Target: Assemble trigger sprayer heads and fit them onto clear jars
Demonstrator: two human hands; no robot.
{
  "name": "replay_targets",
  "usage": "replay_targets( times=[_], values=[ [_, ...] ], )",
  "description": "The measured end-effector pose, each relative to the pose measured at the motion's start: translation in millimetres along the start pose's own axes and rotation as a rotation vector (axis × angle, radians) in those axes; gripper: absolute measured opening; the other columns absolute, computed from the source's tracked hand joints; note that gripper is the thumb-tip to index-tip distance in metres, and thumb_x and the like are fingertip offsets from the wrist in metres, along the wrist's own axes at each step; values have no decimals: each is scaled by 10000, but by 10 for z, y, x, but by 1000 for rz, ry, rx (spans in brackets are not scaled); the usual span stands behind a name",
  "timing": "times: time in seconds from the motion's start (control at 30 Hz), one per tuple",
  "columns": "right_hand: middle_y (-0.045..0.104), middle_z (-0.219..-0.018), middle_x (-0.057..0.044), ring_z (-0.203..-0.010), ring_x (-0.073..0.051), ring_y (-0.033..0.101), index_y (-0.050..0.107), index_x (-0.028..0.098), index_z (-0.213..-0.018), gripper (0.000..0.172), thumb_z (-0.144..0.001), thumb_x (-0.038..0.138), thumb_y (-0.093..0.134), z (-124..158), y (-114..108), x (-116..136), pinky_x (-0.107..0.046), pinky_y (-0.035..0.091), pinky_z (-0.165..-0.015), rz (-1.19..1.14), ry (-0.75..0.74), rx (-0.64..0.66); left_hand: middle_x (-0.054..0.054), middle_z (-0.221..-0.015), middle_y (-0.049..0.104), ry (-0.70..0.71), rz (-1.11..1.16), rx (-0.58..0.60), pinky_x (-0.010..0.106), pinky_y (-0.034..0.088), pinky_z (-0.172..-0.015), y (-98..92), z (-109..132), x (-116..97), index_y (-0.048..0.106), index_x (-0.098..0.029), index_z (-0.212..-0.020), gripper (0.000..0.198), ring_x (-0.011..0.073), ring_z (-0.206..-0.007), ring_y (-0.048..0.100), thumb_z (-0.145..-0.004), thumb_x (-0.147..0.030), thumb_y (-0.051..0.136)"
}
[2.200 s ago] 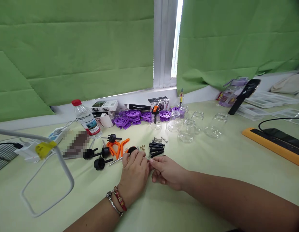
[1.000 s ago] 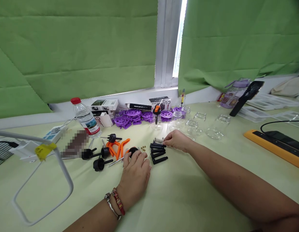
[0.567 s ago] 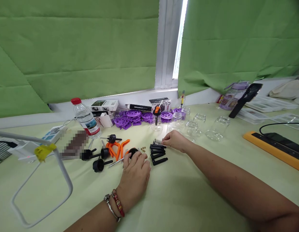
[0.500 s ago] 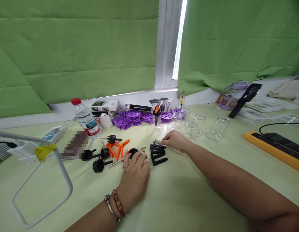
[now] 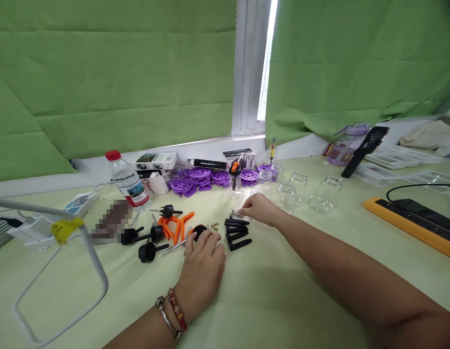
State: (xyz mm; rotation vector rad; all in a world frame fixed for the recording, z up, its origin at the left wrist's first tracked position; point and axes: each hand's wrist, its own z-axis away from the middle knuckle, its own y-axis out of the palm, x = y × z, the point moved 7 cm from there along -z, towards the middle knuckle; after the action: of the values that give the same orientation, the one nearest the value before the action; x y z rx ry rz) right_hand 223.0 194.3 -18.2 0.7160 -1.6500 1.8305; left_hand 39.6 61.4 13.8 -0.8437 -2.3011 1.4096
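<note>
My right hand [image 5: 261,209] is closed in a pinch at the right end of a group of small metal springs [image 5: 236,214]. The fingertips are partly hidden, but they appear to hold a spring. Just in front of the springs, several black tubes [image 5: 238,236] lie side by side. My left hand [image 5: 203,259] rests palm down on the table, fingers stretched out and slightly apart. Its fingertips are beside a black round part [image 5: 199,231], which they partly cover. A few tiny brass pieces [image 5: 214,226] lie between the two hands.
Orange handles [image 5: 176,227] and black cup-shaped parts [image 5: 148,252] lie left. Purple discs [image 5: 199,175], glass jars [image 5: 286,194] and a water bottle [image 5: 129,182] stand behind. A white bent frame [image 5: 101,271] is at the near left, a yellow-black device [image 5: 410,223] at right.
The view has shifted slightly. My right hand has moved a little closer over the springs; my left hand has stayed in place.
</note>
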Motion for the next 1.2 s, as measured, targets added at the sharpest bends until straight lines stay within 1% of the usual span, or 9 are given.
replay_targets(
  times=[0.1,0.23,0.43,0.6,0.73,0.87,1.0,1.1,1.2],
  values=[
    [575,-599,-2,-491,-97,472,637,160,-717,159,-773,307,616,56,-100,-7,-212,329,-449,2,-35,-121,81,-1116,654,-1,1,-1,568,276,-990,5,7,8,605,-178,-852,139,289,-1114,519,-859,-115,482],
    [631,-746,-44,-647,-137,545,590,168,-748,35,-777,184,581,142,-140,-74,-220,342,-520,218,-52,-274,89,-1114,655,7,-4,-8,563,270,-992,11,8,-6,612,-174,-849,136,295,-1116,520,-851,-112,491],
    [650,-769,-56,-716,-161,565,586,173,-731,66,-790,197,569,151,-11,-167,-237,361,-589,259,-54,-249,75,-1098,660,-39,-57,-81,538,262,-992,-93,-13,90,626,-187,-882,160,292,-1102,523,-856,-115,486],
    [666,-755,-48,-706,-157,575,618,172,-706,97,-777,221,573,166,26,-175,-245,385,-625,121,-64,-217,97,-1038,658,-169,-128,-132,484,320,-887,-297,-23,436,623,-175,-913,205,284,-996,557,-825,-86,462],
    [670,-747,-38,-674,-156,570,632,177,-726,94,-762,235,568,183,29,-203,-249,389,-600,34,-37,-187,97,-956,658,-257,-75,-49,459,340,-865,-370,-21,666,612,-173,-902,171,266,-917,574,-802,-152,474],
    [667,-776,-40,-685,-158,568,629,175,-749,107,-758,252,554,190,-44,-216,-258,401,-618,-42,-39,-239,123,-1095,624,-246,-6,85,461,340,-925,-271,-10,677,569,-159,-1093,404,303,-1042,540,-694,-217,582],
    [655,-804,-34,-665,-151,554,611,181,-772,130,-764,292,543,250,-67,-111,-264,410,-613,-139,-71,-255,129,-1198,592,-217,20,169,497,272,-1015,-73,-23,624,479,-164,-1281,598,311,-1136,508,-713,-279,623],
    [633,-777,-13,-580,-126,510,597,192,-779,150,-773,330,537,325,16,51,-251,388,-542,-215,-102,-193,114,-1108,627,-198,0,207,515,273,-1009,52,-65,601,480,-184,-1296,548,289,-1040,566,-770,-282,596],
    [607,-724,0,-540,-111,473,595,193,-772,150,-773,335,547,374,143,222,-238,361,-505,-246,-150,-125,96,-1009,652,-186,-24,190,500,327,-949,88,-107,610,570,-194,-1160,336,264,-950,595,-828,-222,524]
  ],
)
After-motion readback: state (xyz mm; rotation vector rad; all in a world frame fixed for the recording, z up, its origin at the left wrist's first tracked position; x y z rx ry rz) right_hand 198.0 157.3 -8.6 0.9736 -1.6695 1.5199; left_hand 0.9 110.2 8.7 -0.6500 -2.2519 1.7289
